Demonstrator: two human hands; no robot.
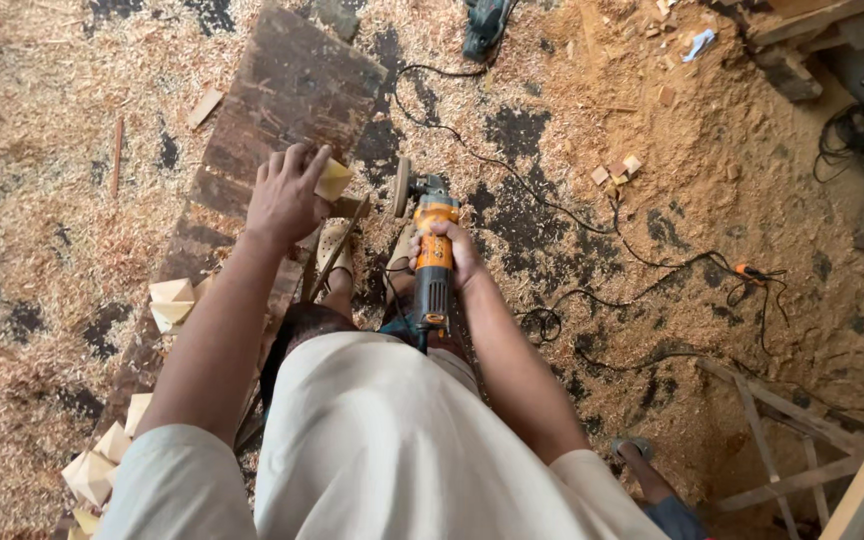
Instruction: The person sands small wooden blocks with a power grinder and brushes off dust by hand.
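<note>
sawdust floor (712, 160) | dark plank (282, 90) | wood blocks (170, 303) | black cable (592, 215) | wooden frame (782, 440)

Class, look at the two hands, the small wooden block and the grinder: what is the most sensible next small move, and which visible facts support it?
Probably bring the wooden block in the left hand across to the disc of the orange grinder, gripped by the right hand. The block and disc are near but still apart, and more such blocks lie beside the dark board.
</note>
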